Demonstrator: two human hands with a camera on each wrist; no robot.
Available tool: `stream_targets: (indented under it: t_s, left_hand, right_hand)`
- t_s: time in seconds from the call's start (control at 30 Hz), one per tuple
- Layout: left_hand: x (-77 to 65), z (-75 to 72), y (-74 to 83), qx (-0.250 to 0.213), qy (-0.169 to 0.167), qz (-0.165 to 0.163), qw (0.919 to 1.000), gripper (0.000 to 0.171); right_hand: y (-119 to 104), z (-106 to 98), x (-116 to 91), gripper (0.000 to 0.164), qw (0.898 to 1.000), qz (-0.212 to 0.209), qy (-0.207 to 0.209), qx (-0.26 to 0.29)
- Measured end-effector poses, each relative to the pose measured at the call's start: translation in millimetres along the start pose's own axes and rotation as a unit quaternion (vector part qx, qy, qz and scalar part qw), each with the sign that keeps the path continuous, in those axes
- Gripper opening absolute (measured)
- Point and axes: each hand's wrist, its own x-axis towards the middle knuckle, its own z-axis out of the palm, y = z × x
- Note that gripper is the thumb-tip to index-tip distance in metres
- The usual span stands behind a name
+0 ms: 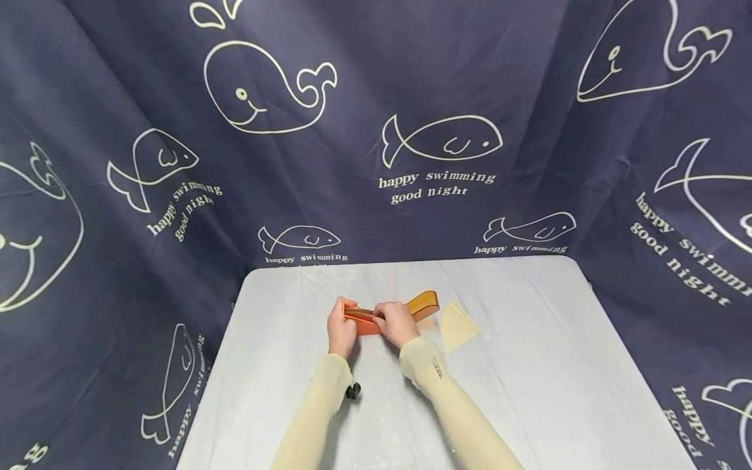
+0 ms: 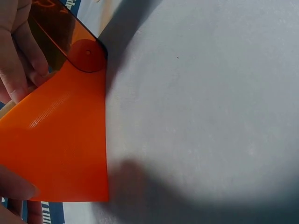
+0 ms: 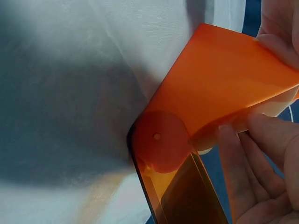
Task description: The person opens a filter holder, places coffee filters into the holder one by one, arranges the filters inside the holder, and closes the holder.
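Note:
An orange filter holder [image 1: 368, 326] with a hinged amber see-through lid [image 1: 424, 304] is held above the white table. My left hand [image 1: 343, 329] grips its left end, with the thumb on the orange side wall [image 2: 60, 140]. The lid is swung open toward the right. Tan coffee filter papers [image 3: 275, 102] stick out along the holder's open edge. My right hand [image 1: 397, 323] pinches at their edge with thumb and fingertips, as the right wrist view shows. Part of the papers is hidden inside the holder.
Cream cone-shaped coffee filter papers [image 1: 457, 326] lie on the white table [image 1: 529, 391] to the right of the holder. A dark blue curtain [image 1: 376, 215] printed with whales and fish stands around the table. A small black piece [image 1: 353, 391] is at the left wrist.

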Motion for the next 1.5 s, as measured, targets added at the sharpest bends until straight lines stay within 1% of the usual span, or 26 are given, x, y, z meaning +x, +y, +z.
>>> stream_targets:
  t_s: [0.13,0.2,0.3,0.43,0.53,0.57,0.63,0.7,0.77,0.83,0.87,0.93,1.03,1.07,1.13,1.23,1.33,1.4,1.5]
  left_hand:
    - [0.4,0.9,-1.5,-0.003,0.0,0.007,1.0,0.045]
    - [0.1,-0.7,-2.6,-0.007,-0.007,0.012,0.9999,0.045]
    - [-0.7,-5.5,-4.6,-0.012,-0.033,0.013,0.9993,0.052]
    - [-2.2,-13.1,-8.1,-0.026,-0.076,0.012,0.9967,0.07]
    - [-4.8,-18.9,-8.4,-0.052,-0.091,0.015,0.9944,0.079]
    - [-5.9,-21.4,-8.0,-0.062,-0.092,0.015,0.9938,0.08]
    - [-7.5,-26.2,-4.4,-0.077,-0.081,0.023,0.9934,0.08]
    - [-8.7,-30.4,2.1,-0.076,-0.064,0.038,0.9943,0.077]
    - [-9.4,-33.5,10.4,-0.065,-0.047,0.063,0.9948,0.073]
    - [-10.0,-35.1,20.1,-0.042,-0.029,0.106,0.993,0.07]
    - [-10.4,-35.4,25.2,-0.031,-0.022,0.131,0.9906,0.069]
    - [-11.0,-34.3,35.0,-0.012,-0.009,0.19,0.9817,0.068]
    - [-13.3,-27.4,47.7,0.011,-0.002,0.268,0.9633,0.065]
    - [-15.0,-23.8,51.5,0.022,-0.005,0.287,0.9575,0.064]
    - [-20.2,-15.8,58.2,0.042,-0.022,0.314,0.9483,0.06]
    - [-30.8,-2.8,67.2,0.075,-0.071,0.338,0.9356,0.055]
    - [-42.0,9.2,75.1,0.097,-0.138,0.35,0.9215,0.052]
    - [-48.7,17.4,78.6,0.112,-0.179,0.358,0.9092,0.052]
    - [-57.6,28.6,81.1,0.141,-0.23,0.367,0.8904,0.049]
  right_hand:
    - [0.5,-3.3,-2.8,0.002,1.0,-0.012,0.011,-0.005]
    - [0.1,-5.2,-4.0,0.002,1.0,-0.016,0.018,-0.006]
    - [-0.5,-8.8,-5.8,0.002,0.999,-0.019,0.026,-0.005]
    - [-1.3,-17.2,-8.2,0.006,0.999,-0.017,0.034,0.006]
    - [-2.4,-26.3,-10.8,0.008,0.999,-0.013,0.043,0.014]
    - [-3.1,-29.5,-12.0,0.008,0.999,-0.014,0.05,0.015]
    - [-4.3,-37.1,-14.9,0.008,0.997,-0.021,0.072,0.018]
    - [-4.5,-46.1,-18.0,0.008,0.994,-0.03,0.101,0.024]
    - [-2.3,-57.3,-20.9,0.008,0.989,-0.044,0.137,0.032]
    - [3.2,-70.0,-23.6,0.01,0.984,-0.05,0.165,0.04]
    - [7.3,-77.1,-25.0,0.011,0.981,-0.051,0.179,0.046]
    - [17.7,-91.2,-28.2,0.012,0.976,-0.048,0.204,0.055]
    - [38.4,-109.8,-34.7,0.015,0.969,-0.026,0.235,0.069]
    - [46.1,-114.9,-37.3,0.016,0.967,-0.015,0.243,0.071]
    - [62.0,-122.3,-43.3,0.018,0.965,0.007,0.255,0.07]
    - [84.0,-127.6,-53.7,0.019,0.963,0.042,0.258,0.061]
    - [103.6,-125.2,-65.3,0.02,0.962,0.078,0.254,0.056]
    - [114.3,-120.6,-72.9,0.021,0.962,0.103,0.246,0.058]
    - [127.5,-111.1,-82.3,0.023,0.963,0.146,0.221,0.055]
